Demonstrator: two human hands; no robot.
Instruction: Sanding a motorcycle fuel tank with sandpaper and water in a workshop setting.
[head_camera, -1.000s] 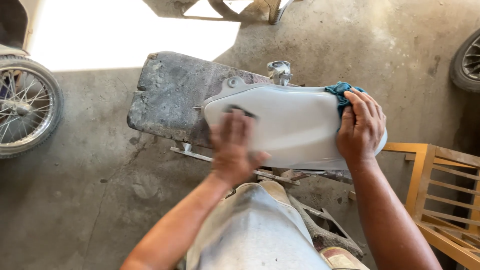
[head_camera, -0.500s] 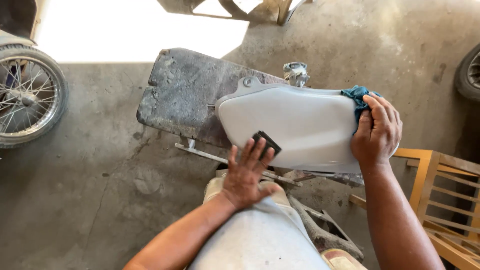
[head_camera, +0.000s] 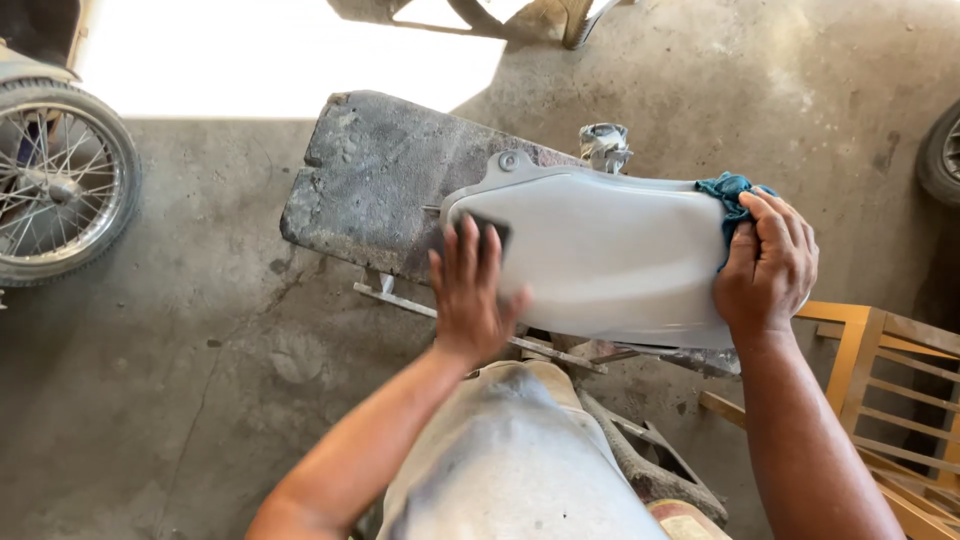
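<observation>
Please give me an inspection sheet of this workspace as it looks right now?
Surface: worn grey board on a stand, over a concrete floor.
Job's things: pale grey panel lying on the board; dark sanding pad; blue cloth.
Clutter: small dirty can behind the panel.
Hands: left hand flat on the pad against the panel; right hand pressing the cloth at the panel's end.
Cables: nothing seen.
Surroundings: spoked wheel at left, wooden frame at right.
</observation>
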